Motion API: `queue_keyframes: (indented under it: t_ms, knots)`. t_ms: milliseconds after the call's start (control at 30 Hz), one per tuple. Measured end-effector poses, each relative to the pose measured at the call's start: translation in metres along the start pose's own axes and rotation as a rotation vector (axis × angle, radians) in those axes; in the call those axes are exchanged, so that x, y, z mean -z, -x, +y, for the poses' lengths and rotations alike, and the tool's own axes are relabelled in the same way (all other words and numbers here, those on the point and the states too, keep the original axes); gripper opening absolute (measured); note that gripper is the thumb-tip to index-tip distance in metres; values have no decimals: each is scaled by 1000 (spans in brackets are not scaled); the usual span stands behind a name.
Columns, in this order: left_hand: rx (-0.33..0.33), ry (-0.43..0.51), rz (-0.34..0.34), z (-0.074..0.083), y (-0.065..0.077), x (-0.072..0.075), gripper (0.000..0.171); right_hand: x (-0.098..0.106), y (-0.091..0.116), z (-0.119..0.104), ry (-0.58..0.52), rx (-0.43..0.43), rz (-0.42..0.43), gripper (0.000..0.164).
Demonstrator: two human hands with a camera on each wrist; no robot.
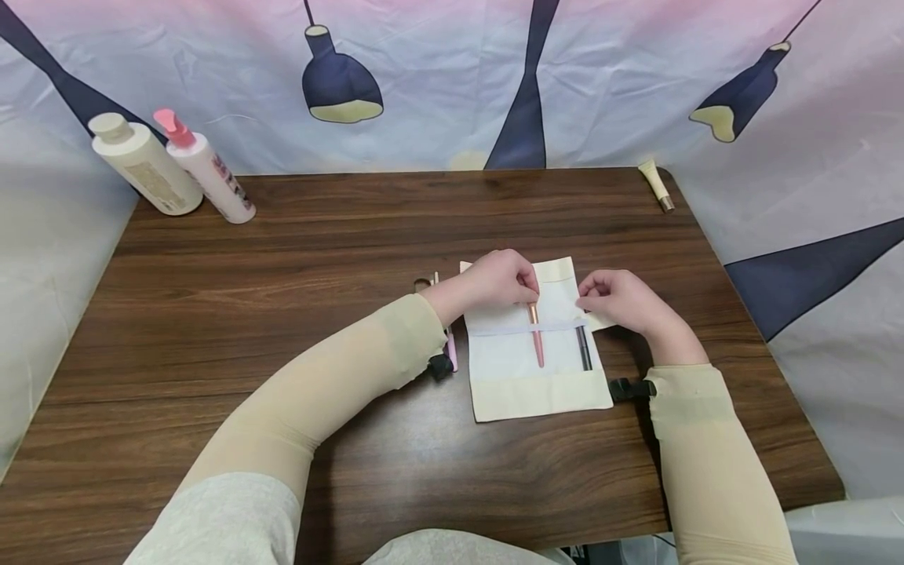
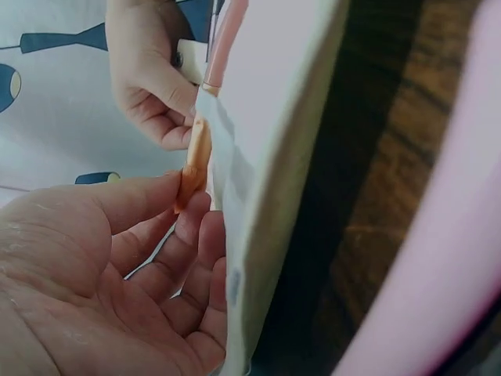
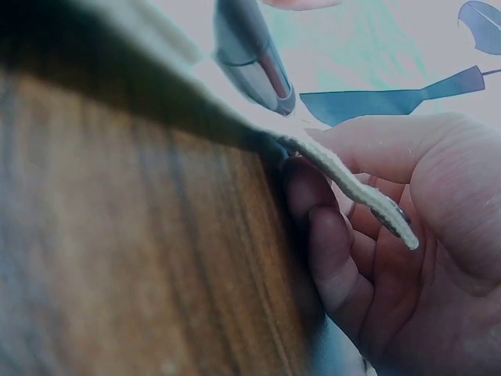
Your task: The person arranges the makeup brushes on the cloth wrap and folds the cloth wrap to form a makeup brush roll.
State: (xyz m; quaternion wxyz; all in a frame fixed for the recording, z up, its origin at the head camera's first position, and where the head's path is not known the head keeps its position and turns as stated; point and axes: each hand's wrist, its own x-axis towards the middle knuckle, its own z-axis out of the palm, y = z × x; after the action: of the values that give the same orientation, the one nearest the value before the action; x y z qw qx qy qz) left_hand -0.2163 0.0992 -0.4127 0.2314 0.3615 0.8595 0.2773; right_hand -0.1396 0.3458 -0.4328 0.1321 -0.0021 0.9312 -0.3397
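Note:
A cream cloth pouch (image 1: 504, 399) lies unfolded on the table, with a thin band across its white inside. My left hand (image 1: 500, 278) is over its upper part and pinches the copper end of a makeup brush (image 1: 537, 345); the pink handle runs under the band toward the lower pocket. In the left wrist view, thumb and fingertips meet on that copper end (image 2: 194, 160). At the pouch's right edge, my right hand (image 1: 621, 300) holds a small cloth tab (image 3: 344, 176) between thumb and fingers. A dark slim pen-like tool (image 1: 584, 349) sits under the band near that edge.
Scissors (image 1: 422, 284) and a pink slim tool (image 1: 452, 351) lie left of the pouch, partly hidden by my left arm. A cream bottle (image 1: 151, 169) and a pink pump bottle (image 1: 212, 176) stand back left. A small tube (image 1: 657, 187) lies back right.

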Motion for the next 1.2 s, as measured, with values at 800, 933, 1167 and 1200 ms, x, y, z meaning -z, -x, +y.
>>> queue_keyframes:
  t_ms: [800,933,1167,1200]
  knots:
    - [-35,-85,-6,1,14,-2,11,-1,0,0,4,-13,-1,17]
    - [-17,-64,51,-3,33,22,16,-2,-1,-2,13,-8,1,17]
    - [53,-34,139,-34,72,56,18,-2,-1,0,32,-7,2,17]
    - [68,-35,148,-40,77,57,17,-2,-1,0,35,-10,1,16]
